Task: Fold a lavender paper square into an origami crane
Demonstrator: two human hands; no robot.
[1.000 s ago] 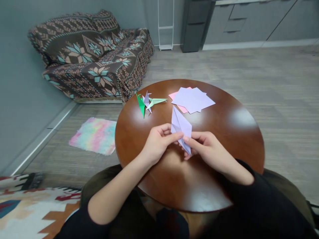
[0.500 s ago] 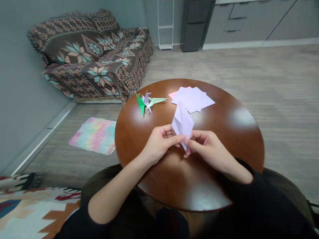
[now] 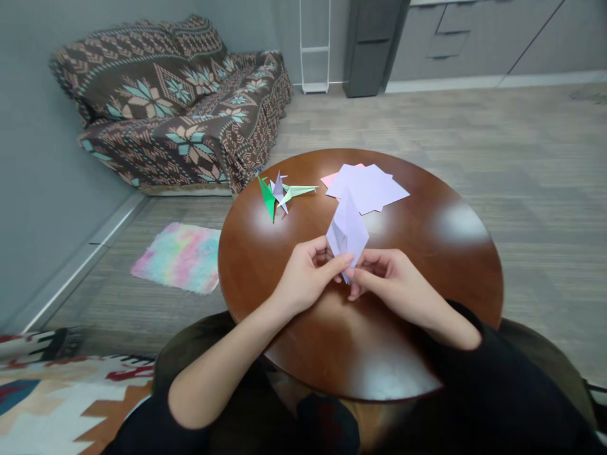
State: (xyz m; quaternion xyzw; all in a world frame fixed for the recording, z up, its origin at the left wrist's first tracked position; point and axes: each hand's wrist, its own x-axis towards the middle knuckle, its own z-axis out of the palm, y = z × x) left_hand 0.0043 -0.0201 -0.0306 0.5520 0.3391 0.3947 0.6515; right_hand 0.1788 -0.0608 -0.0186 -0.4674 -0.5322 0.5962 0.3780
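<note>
A lavender sheet of origami paper (image 3: pixel 349 227), folded into a kite-like diamond, is held up over the table between both hands. My left hand (image 3: pixel 310 270) is closed on its lower left side, thumb pressed on the front face. On the lower right edge, near the bottom point, my right hand (image 3: pixel 386 273) pinches the same paper between thumb and fingers. The fingertips behind the paper are partly hidden. Its upper point overlaps the view of the loose sheets behind.
Folded paper cranes stand on the round wooden table (image 3: pixel 427 246): a green crane (image 3: pixel 267 199), a grey-purple crane (image 3: pixel 279 188) and a pale green crane (image 3: pixel 296 191). Lavender paper sheets (image 3: pixel 372 184) lie fanned over pink ones. Beyond are a covered sofa (image 3: pixel 190 120) and a fluffy rug (image 3: pixel 177 258).
The folded paper has turned slightly, and its front flap now lies flatter, with more of the right face showing. Both hands keep hold and have shifted only a little.
</note>
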